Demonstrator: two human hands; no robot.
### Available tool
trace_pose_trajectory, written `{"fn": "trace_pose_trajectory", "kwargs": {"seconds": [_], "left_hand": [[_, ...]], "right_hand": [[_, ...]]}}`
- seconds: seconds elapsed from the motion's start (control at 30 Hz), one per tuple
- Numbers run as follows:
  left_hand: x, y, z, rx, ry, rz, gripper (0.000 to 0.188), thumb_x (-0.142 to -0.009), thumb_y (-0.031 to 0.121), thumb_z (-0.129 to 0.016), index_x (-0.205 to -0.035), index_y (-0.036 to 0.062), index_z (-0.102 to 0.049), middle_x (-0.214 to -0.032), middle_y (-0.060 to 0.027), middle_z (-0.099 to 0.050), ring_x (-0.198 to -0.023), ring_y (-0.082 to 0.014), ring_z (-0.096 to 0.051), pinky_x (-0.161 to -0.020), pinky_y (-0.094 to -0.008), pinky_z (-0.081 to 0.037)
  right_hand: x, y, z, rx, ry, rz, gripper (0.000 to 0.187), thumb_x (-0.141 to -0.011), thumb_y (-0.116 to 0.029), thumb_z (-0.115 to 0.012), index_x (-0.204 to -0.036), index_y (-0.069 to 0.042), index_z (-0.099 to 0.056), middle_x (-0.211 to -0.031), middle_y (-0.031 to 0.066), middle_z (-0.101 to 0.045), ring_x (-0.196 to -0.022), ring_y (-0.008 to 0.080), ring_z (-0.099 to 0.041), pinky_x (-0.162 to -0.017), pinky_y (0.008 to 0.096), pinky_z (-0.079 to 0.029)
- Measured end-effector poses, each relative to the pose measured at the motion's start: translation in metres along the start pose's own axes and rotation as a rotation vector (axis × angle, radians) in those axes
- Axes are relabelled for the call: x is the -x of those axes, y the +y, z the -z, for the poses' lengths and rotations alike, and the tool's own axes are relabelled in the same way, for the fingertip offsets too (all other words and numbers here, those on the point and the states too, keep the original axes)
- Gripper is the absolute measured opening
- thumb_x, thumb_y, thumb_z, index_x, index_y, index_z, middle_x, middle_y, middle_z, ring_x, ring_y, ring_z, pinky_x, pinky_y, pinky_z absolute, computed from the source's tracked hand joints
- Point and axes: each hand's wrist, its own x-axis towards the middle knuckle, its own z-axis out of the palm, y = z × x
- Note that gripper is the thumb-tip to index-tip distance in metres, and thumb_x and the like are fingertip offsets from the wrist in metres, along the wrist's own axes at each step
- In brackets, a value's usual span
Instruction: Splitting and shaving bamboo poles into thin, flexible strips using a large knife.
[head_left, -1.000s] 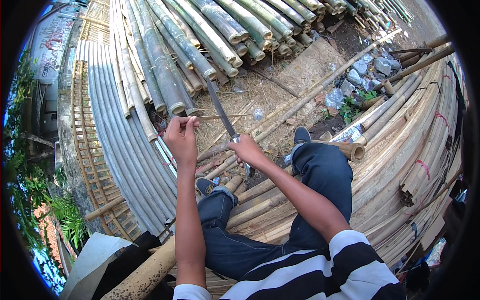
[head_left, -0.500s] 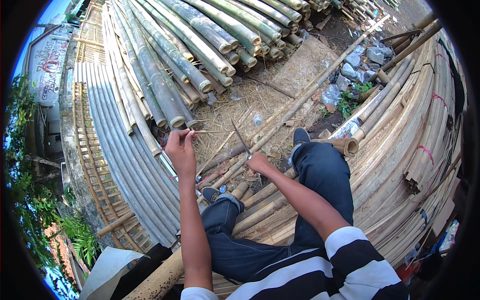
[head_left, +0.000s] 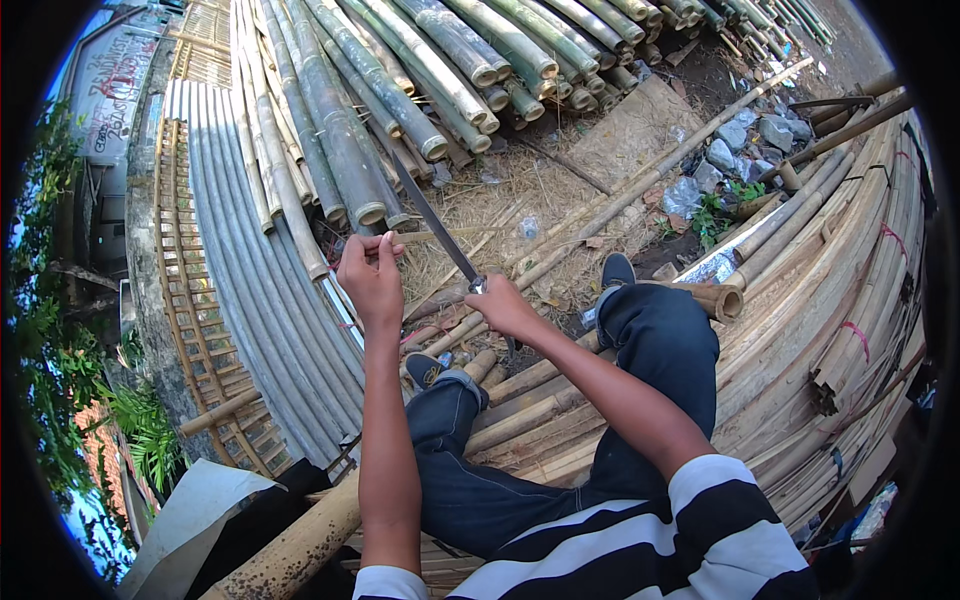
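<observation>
Over straw-strewn ground [head_left: 489,205], a thin strip [head_left: 418,237] crosses a long knife [head_left: 428,215] in view; contact is unclear. The left forearm [head_left: 386,430] points straight ahead, the right [head_left: 610,385] slants inward. Bamboo poles [head_left: 345,150] lie beyond, corrugated sheeting [head_left: 255,270] leftward. The left hand [head_left: 372,278] pinches the strip's end; the right hand [head_left: 503,308] wraps the knife's handle.

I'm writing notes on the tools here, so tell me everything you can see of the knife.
The knife has a long, narrow, dark grey blade, metallic by its look, with a shinier piece at its base. The right hand grips the handle, largely hiding it. The blade slants up and leftward in the picture, its tip toward the bamboo poles. It crosses the thin strip in the left hand; whether they touch, I can't tell.
</observation>
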Motion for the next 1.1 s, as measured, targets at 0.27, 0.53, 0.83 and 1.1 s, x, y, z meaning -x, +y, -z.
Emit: {"fn": "trace_pose_trajectory", "kwargs": {"seconds": [0.27, 0.53, 0.83, 1.1], "left_hand": [[0.006, -0.022, 0.005, -0.013, -0.001, -0.02, 0.011, -0.093, 0.001, -0.061, -0.084, -0.0036, -0.056, -0.078, -0.0092, -0.065, -0.072, -0.014, -0.069, -0.066, -0.0254, -0.056], [-0.005, -0.031, 0.014, -0.061, -0.009, -0.029, 0.01, -0.094, 0.001, -0.059, -0.085, -0.0041, -0.057, -0.079, -0.0092, -0.065, -0.074, -0.0142, -0.069, -0.068, -0.0259, -0.057], [-0.002, -0.022, 0.011, 0.004, -0.04, -0.006, 0.009, -0.093, 0.0, -0.06, -0.086, -0.0047, -0.056, -0.079, -0.0093, -0.064, -0.075, -0.0156, -0.069, -0.07, -0.0274, -0.058], [-0.001, -0.016, 0.008, 0.006, -0.131, -0.106, 0.007, -0.092, -0.002, -0.06, -0.086, -0.0047, -0.056, -0.079, -0.0088, -0.063, -0.076, -0.0151, -0.069, -0.069, -0.0257, -0.056]], "right_hand": [[0.009, -0.016, 0.002, -0.159, -0.128, -0.127, 0.031, -0.083, -0.018, -0.063, -0.091, 0.011, -0.059, -0.062, 0.0164, -0.062, -0.051, 0.0234, -0.063, -0.049, 0.0396, -0.05], [0.019, -0.034, 0.001, -0.083, -0.054, 0.087, 0.024, -0.081, -0.017, -0.064, -0.076, 0.005, -0.056, -0.059, 0.0125, -0.059, -0.043, 0.0171, -0.054, -0.045, 0.0357, -0.044], [0.025, -0.053, 0.009, -0.13, -0.157, -0.047, 0.03, -0.08, -0.019, -0.065, -0.081, 0.01, -0.058, -0.066, 0.0191, -0.062, -0.059, 0.0268, -0.065, -0.054, 0.0408, -0.049], [-0.005, 0.01, 0.011, -0.19, -0.137, -0.206, 0.03, -0.081, -0.019, -0.065, -0.084, 0.01, -0.06, -0.069, 0.0218, -0.064, -0.063, 0.027, -0.068, -0.057, 0.0421, -0.051]]}}
